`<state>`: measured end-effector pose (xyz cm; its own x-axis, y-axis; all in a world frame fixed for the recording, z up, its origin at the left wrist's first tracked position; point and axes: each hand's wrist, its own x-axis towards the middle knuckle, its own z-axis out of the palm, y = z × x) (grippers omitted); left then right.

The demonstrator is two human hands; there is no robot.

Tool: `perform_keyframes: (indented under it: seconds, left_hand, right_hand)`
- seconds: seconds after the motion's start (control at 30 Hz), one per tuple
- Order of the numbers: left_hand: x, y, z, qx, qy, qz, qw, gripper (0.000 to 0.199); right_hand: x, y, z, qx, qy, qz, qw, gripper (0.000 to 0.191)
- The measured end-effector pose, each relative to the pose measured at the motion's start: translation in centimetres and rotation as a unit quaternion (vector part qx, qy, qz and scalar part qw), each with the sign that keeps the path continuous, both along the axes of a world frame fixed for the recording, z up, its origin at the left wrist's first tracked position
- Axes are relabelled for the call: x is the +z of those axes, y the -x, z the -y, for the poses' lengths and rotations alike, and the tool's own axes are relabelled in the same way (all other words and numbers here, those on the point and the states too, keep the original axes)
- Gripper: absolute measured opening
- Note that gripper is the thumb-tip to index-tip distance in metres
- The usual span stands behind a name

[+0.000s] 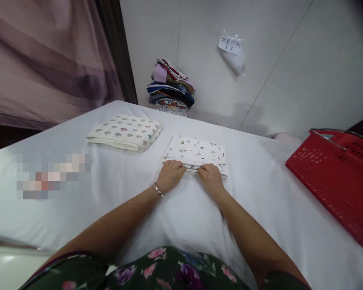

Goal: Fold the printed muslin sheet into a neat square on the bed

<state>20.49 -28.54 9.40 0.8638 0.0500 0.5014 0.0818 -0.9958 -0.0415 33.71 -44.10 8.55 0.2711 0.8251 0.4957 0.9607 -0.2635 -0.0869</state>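
Note:
A small white cloth (199,148) with little dark printed figures lies folded into a rectangle on the white-covered bed or table. Both hands are at its near edge. My left hand (170,176), a silver bracelet at the wrist, has its fingers curled over the left part of that edge. To the right, my right hand (212,181) grips the same edge, fingers bent onto the layers. The thumbs are mostly hidden. Beyond my left hand rests a thicker folded cream cloth (124,131) with grey, red and blue motifs.
A red plastic basket (332,173) with a metal handle stands at the right. A stack of folded clothes (171,88) rises by the wall behind the white sheet (254,189). Pinkish curtains (48,60) hang at the left. A blurred patch (53,177) covers something on the left.

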Motion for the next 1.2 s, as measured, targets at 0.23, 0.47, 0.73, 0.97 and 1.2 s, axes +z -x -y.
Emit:
perform_keyframes:
  seconds: [0.23, 0.47, 0.73, 0.97, 1.2]
  left_hand:
    - [-0.6, -0.5, 0.8, 0.01, -0.014, -0.028, 0.999, 0.019]
    - [-0.6, -1.0, 0.6, 0.024, -0.018, -0.038, 0.999, 0.019]
    - [0.0, -0.7, 0.4, -0.005, -0.001, -0.036, 0.999, 0.018]
    - [-0.2, -0.7, 0.4, 0.009, 0.006, -0.041, 0.999, 0.016]
    - [-0.2, -0.9, 0.3, 0.015, 0.025, -0.035, 0.999, 0.019]
  right_hand:
    - [-0.1, -0.1, -0.1, 0.0, -0.006, -0.015, 1.0, 0.019]
    - [-0.2, 0.0, -0.2, -0.001, -0.014, -0.014, 1.0, 0.019]
    - [0.1, 0.3, -0.2, -0.015, 0.02, -0.006, 1.0, 0.017]
    - [0.7, 1.2, -0.1, -0.017, 0.067, -0.005, 0.998, 0.016]
    - [0.5, 1.4, -0.5, -0.042, 0.081, 0.016, 0.996, 0.015]
